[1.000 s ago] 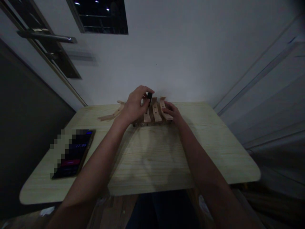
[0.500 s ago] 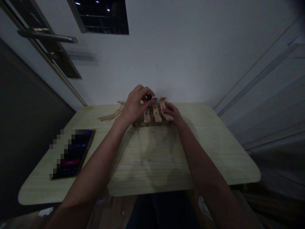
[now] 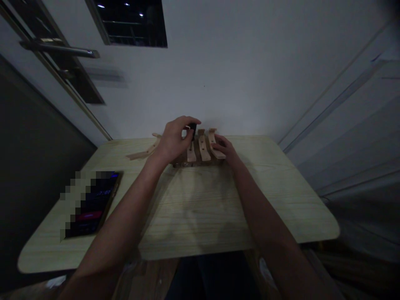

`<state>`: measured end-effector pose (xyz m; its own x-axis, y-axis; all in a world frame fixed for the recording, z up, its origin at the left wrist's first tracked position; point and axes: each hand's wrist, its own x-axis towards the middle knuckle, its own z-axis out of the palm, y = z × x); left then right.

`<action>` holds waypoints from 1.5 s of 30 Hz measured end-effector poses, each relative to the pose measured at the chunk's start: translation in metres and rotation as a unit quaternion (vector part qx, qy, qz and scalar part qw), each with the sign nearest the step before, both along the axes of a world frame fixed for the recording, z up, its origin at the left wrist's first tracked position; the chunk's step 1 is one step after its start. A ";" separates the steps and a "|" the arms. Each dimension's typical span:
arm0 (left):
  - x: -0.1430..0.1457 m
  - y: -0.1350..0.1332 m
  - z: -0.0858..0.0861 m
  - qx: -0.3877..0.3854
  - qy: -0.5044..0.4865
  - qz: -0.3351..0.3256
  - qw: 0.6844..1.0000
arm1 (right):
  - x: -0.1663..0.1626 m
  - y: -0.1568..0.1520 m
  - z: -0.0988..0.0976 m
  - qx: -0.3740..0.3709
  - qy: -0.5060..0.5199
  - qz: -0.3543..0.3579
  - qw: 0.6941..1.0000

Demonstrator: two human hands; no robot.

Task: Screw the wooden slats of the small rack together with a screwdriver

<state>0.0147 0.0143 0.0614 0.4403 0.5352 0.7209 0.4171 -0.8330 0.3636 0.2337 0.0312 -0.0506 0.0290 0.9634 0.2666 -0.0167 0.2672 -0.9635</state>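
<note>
My left hand [image 3: 176, 137] pinches the black handle of a screwdriver [image 3: 193, 130] between thumb and fingers. The screwdriver stands nearly upright, its shaft reaching down to a curved light wooden hook [image 3: 191, 156]. Whether its tip sits in a screw is too small to tell. Beside it on the dark brown board [image 3: 200, 163] lie a middle wooden hook [image 3: 204, 152] with holes and a right wooden hook [image 3: 215, 149]. My right hand [image 3: 227, 150] is closed around the board's right end, fingers on the right hook. A separate wooden hook [image 3: 146, 152] is partly hidden behind my left hand.
The pale wooden table [image 3: 193, 208] stands against a white wall [image 3: 243, 83]. At the left lies a phone [image 3: 93, 212] with its screen lit. A door handle [image 3: 62, 50] juts out at the upper left, near a dark window [image 3: 134, 23].
My left hand's grip on the screwdriver has shifted: fingers lie flatter over the top and more of the black handle shows. My right hand stays on the board. The view has moved slightly.
</note>
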 end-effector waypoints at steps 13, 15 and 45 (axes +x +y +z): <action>0.002 0.000 0.002 0.000 -0.019 0.015 1.000 | -0.001 0.000 0.000 -0.005 0.003 -0.010 1.000; 0.002 -0.001 0.002 -0.003 -0.017 0.015 1.000 | -0.001 -0.001 0.001 -0.008 -0.006 -0.009 1.000; 0.000 0.003 -0.002 0.010 -0.024 0.030 0.999 | -0.002 -0.003 0.005 -0.013 -0.018 -0.018 1.000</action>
<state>0.0146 0.0170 0.0598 0.3722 0.5456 0.7508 0.4492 -0.8138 0.3687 0.2321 0.0280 -0.0456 0.0540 0.9686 0.2428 0.0279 0.2416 -0.9700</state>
